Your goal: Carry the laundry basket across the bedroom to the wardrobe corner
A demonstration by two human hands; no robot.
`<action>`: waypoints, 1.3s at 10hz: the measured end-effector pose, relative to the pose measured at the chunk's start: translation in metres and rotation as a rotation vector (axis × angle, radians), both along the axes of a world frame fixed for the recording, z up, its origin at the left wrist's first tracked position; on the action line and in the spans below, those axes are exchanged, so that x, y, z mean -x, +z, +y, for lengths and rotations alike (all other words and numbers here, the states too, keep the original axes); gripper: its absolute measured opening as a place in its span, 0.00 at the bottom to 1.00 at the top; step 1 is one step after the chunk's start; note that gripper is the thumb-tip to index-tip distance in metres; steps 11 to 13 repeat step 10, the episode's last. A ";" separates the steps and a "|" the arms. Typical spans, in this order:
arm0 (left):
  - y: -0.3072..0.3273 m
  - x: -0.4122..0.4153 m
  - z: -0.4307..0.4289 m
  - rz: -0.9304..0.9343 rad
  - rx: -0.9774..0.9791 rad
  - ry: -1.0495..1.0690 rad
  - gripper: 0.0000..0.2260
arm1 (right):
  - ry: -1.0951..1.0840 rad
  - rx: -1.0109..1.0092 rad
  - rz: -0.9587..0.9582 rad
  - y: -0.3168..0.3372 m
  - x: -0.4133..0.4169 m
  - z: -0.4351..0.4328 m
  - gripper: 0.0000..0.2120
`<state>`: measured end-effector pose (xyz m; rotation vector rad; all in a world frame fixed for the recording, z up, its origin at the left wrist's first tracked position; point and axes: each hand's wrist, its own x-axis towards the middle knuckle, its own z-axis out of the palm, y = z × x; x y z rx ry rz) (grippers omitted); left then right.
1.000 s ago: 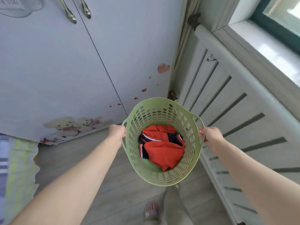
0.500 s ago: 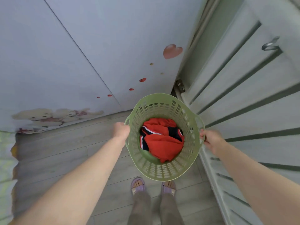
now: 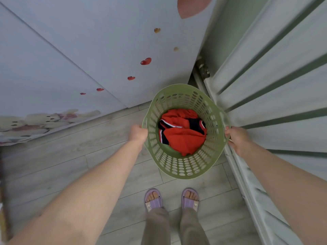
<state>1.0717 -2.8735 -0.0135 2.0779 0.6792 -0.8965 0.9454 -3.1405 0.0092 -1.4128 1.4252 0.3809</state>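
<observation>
A round green plastic laundry basket (image 3: 180, 167) with a perforated wall hangs above the floor in front of me. Red clothing with dark and white stripes (image 3: 184, 135) lies in its bottom. My left hand (image 3: 138, 134) grips the basket's left handle and my right hand (image 3: 236, 137) grips the right handle. The pale blue wardrobe (image 3: 88, 50), decorated with hearts and teddy bears, stands just beyond the basket on the left. The basket is close to the corner where the wardrobe meets the slatted panel.
A white slatted radiator cover (image 3: 283, 96) runs along the right, almost touching the basket. Grey wood-look floor (image 3: 70, 156) lies below. My feet in purple slippers (image 3: 154, 200) stand behind the basket. A pipe fitting (image 3: 203, 68) sits in the corner gap.
The view has tilted further down and I have stepped closer to the corner. The basket sits lower, nearer the floor, and both feet stand side by side.
</observation>
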 end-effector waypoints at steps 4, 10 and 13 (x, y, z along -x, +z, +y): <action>-0.005 -0.001 0.002 -0.054 -0.128 -0.204 0.10 | 0.057 0.077 0.002 -0.020 0.002 -0.013 0.15; 0.115 0.018 0.013 -0.339 -0.297 -0.460 0.26 | 0.217 -0.142 -0.112 0.104 0.013 0.029 0.21; 0.115 0.018 0.013 -0.339 -0.297 -0.460 0.26 | 0.217 -0.142 -0.112 0.104 0.013 0.029 0.21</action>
